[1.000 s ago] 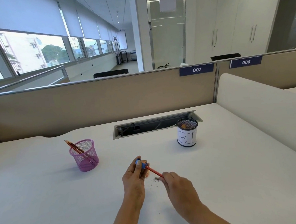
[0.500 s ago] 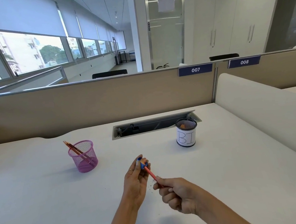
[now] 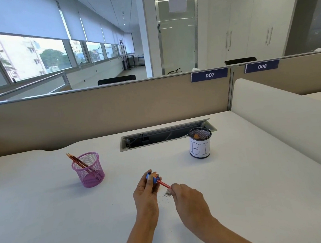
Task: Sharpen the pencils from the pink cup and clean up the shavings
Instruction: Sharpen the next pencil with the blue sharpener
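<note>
Head view, looking down across a white desk toward a tan partition. Left hand raised just above the desk near centre, fingers closed around a small blue sharpener; a curl of orange shaving shows at its top edge. Right hand just to the right of it, thumb and fingertips pinched on the near end of a red pencil. Pencil runs up and left from the right hand, its far end seated in the sharpener. Only a short stretch of shaft shows between the two hands.

Scatter of dark shavings on the desk surface beneath the pencil, between the hands, thinning out toward the near edge.

Pink mesh cup stands upright to the far left of the hands, well apart from them. Pencils in the cup lean to the left, their tips clear of the rim; exact count unclear, at least two.

Black mesh cup with a white paper label lettered "BI" stands to the far right, something orange inside. It sits just in front of the open cable tray recessed into the desk. Desk number plates 007 and 008 on the partition top.
</note>
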`<state>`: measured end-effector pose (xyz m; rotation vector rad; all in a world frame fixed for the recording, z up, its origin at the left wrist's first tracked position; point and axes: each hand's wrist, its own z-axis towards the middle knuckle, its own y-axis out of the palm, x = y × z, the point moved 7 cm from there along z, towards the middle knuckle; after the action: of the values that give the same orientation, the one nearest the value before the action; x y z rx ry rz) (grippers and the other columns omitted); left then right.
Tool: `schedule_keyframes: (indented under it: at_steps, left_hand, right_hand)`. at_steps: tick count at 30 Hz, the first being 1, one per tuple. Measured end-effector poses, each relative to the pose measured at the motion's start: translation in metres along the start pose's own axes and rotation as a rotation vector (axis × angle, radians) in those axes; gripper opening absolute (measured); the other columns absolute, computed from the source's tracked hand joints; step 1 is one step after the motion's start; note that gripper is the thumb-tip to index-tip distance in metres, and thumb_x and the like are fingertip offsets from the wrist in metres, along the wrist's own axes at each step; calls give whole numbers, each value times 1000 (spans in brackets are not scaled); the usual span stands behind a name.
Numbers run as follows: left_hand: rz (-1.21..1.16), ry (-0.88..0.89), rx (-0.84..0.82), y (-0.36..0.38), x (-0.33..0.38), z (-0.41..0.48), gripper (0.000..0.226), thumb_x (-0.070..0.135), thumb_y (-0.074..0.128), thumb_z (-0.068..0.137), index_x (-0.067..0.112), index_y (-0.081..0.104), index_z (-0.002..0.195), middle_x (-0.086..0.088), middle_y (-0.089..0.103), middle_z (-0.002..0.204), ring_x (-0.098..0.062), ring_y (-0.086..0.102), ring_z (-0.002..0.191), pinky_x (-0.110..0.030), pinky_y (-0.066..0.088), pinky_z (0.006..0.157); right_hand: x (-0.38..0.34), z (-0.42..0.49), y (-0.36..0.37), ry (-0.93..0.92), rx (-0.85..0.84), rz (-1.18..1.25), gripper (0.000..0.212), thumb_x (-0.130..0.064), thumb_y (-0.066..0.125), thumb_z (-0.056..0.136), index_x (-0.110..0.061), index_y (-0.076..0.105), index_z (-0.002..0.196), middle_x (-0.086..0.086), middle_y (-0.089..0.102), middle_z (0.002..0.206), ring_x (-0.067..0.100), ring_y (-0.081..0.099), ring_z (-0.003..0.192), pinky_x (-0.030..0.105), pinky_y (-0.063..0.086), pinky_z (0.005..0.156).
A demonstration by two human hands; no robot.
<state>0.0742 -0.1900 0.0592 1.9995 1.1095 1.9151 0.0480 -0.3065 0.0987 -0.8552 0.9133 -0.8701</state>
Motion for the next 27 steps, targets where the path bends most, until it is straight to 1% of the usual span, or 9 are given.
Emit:
schedule_keyframes:
  at_steps: [1, 3, 7, 9, 11, 15, 21, 24, 27]
  left_hand:
    - [3, -6, -12, 0, 1, 0, 27, 3, 43, 92, -1, 54, 116, -9, 63, 92, -23, 61, 84, -40, 42, 94]
    - [14, -12, -41, 2, 4, 2, 25, 3, 41, 93, -1, 54, 114, -9, 63, 94, -23, 61, 85, -38, 42, 93]
    - [33, -9, -102, 8, 8, 3, 23, 4, 40, 94, 0, 55, 110, -10, 63, 94, -23, 61, 85, -35, 46, 90]
    - [19, -17, -126, 11, 9, 4, 22, 4, 40, 94, 1, 56, 108, -10, 63, 93, -23, 61, 85, -28, 55, 79]
    - [-2, -35, -138, 11, 8, 5, 22, 5, 40, 94, 2, 59, 104, -10, 64, 93, -24, 61, 85, -22, 56, 71]
    - [-14, -67, -150, 10, 5, 4, 23, 5, 39, 94, 6, 61, 100, -9, 65, 92, -23, 62, 83, -26, 56, 73]
    - [-98, -106, -172, 7, 3, 2, 25, 5, 39, 94, 6, 64, 95, -9, 67, 81, -17, 65, 74, -21, 57, 65]
    - [-128, -114, -183, 7, 2, 1, 26, 5, 38, 94, 6, 64, 96, -7, 69, 76, -15, 66, 70, -21, 57, 65]
    - [-137, -133, -168, 6, -1, 1, 24, 5, 39, 94, 4, 63, 98, -11, 66, 84, -20, 63, 78, -21, 57, 64]
  right_hand:
    - [5, 0, 5, 63, -24, 66, 31, -30, 29, 102, -16, 57, 97, 2, 61, 83, 18, 40, 63, 20, 20, 45]
    - [9, 3, 10, 156, -92, 206, 34, -35, 27, 101, -17, 55, 93, 5, 58, 82, 17, 41, 62, 26, 29, 52]
    - [6, 6, 5, 283, -178, 477, 34, -34, 38, 99, -14, 53, 76, 1, 49, 63, 10, 34, 49, 18, 25, 45]
    - [10, 4, 7, 356, -231, 612, 37, -31, 41, 99, -14, 52, 68, -3, 40, 53, 8, 30, 44, 14, 22, 39]
    - [11, 1, 10, 427, -295, 751, 41, -30, 42, 99, -16, 51, 61, -3, 35, 50, 8, 26, 40, 16, 22, 38]
    - [7, -9, 13, 620, -438, 1076, 40, -28, 43, 99, -12, 51, 63, -4, 28, 44, 6, 17, 31, 13, 14, 37]
    - [-3, -21, 23, 880, -712, 1476, 34, -31, 45, 98, -12, 50, 69, -8, 25, 37, 3, 19, 27, 11, 16, 25]
    - [-8, -23, 27, 949, -788, 1677, 33, -29, 46, 97, -10, 50, 70, -7, 25, 37, 3, 22, 25, 10, 16, 23]
    - [-9, -23, 32, 961, -802, 1733, 33, -29, 45, 97, -8, 50, 73, -6, 26, 37, 3, 23, 25, 10, 16, 23]
